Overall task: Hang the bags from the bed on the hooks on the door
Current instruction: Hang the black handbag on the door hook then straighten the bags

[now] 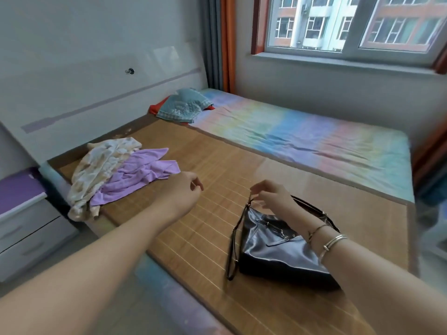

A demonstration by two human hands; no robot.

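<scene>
A black shiny leather bag (273,250) lies on the bamboo mat (217,153) of the bed, near its front edge. Its thin strap loops down the bag's left side. My right hand (271,197) hovers over the bag's top and pinches the upper end of the strap between thumb and fingers. My left hand (179,192) hangs above the mat to the left of the bag, fingers loosely curled and holding nothing. No door or hooks are in view.
A purple cloth (137,175) and a cream patterned cloth (101,170) lie crumpled at the mat's left. A teal pillow (183,105) sits by the headboard. A rainbow sheet (302,136) covers the far half. A nightstand (26,218) stands left; a window (338,22) is behind.
</scene>
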